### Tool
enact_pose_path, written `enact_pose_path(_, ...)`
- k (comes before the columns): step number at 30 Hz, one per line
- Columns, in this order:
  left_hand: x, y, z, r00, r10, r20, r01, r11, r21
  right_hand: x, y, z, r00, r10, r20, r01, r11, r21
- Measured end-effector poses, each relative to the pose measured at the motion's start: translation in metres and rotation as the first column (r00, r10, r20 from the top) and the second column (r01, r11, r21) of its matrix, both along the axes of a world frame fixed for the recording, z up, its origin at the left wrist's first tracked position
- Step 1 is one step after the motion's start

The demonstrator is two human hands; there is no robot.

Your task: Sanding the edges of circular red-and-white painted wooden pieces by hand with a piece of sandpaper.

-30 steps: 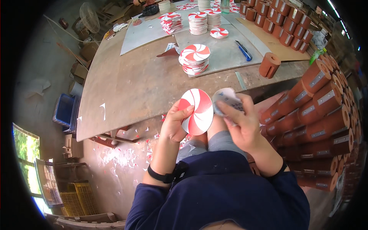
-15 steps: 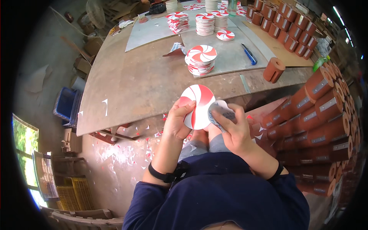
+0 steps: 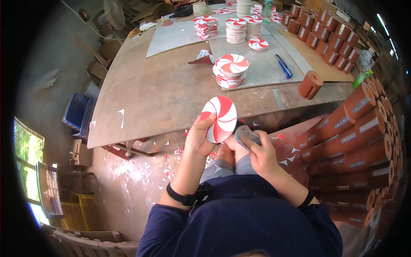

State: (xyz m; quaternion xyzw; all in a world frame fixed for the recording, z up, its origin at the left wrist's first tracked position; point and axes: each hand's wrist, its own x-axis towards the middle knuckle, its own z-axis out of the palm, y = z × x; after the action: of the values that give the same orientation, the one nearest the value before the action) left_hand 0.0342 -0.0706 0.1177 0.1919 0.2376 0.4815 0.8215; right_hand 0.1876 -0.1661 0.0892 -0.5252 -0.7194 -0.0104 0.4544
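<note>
A round disc (image 3: pixel 221 118) with red and white swirls is tilted up in my left hand (image 3: pixel 201 135), thumb on its face and fingers behind it. My right hand (image 3: pixel 262 153) is closed round a folded grey piece of sandpaper (image 3: pixel 246 136) with print on its back. The sandpaper is just right of and below the disc's edge, apart from it. Beyond the disc, a stack of similar swirl discs (image 3: pixel 231 70) stands on the table (image 3: pixel 150 94). A brown piece of sandpaper (image 3: pixel 201 60) with a printed back lies left of that stack.
A blue utility knife (image 3: pixel 284 66) and a brown slotted cylinder (image 3: pixel 311 85) lie on the right of the table. More disc stacks (image 3: pixel 236 33) stand farther back. Piled brown cylinders (image 3: pixel 359 128) rise close on my right. Paper scraps (image 3: pixel 167 162) litter the floor.
My right hand with the sandpaper has drawn slightly down and away from the disc's edge. The disc has turned in my left hand. The whole view has shifted a little.
</note>
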Motion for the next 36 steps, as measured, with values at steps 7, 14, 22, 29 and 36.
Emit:
enact_pose_path(7, 0.008, -0.009, 0.003, 1.000, 0.001, 0.015, 0.000, 0.999, -0.041, -0.004, -0.001, 0.037, 0.977, 0.088, -0.192, -0.066, 0.991, 0.119)
enact_pose_path(14, 0.001, -0.002, 0.004, 1.000, 0.016, 0.022, -0.015, 0.999, -0.031, 0.025, 0.001, 0.003, 0.996, -0.023, -0.083, 0.026, 0.999, 0.043)
enact_pose_path(22, 0.014, -0.009, 0.007, 0.992, 0.032, 0.123, -0.019, 0.994, -0.111, -0.004, 0.012, 0.043, 0.905, 0.166, -0.391, -0.157, 0.986, 0.055)
enact_pose_path(29, -0.002, -0.010, 0.006, 0.977, -0.151, -0.151, 0.174, 0.973, 0.153, 0.015, 0.021, 0.046, 0.863, 0.213, -0.457, -0.235, 0.972, 0.010)
enact_pose_path(36, -0.004, -0.006, 0.008, 0.996, -0.085, -0.008, 0.086, 0.990, 0.109, 0.017, 0.007, 0.047, 0.966, 0.158, -0.205, -0.176, 0.982, -0.070)
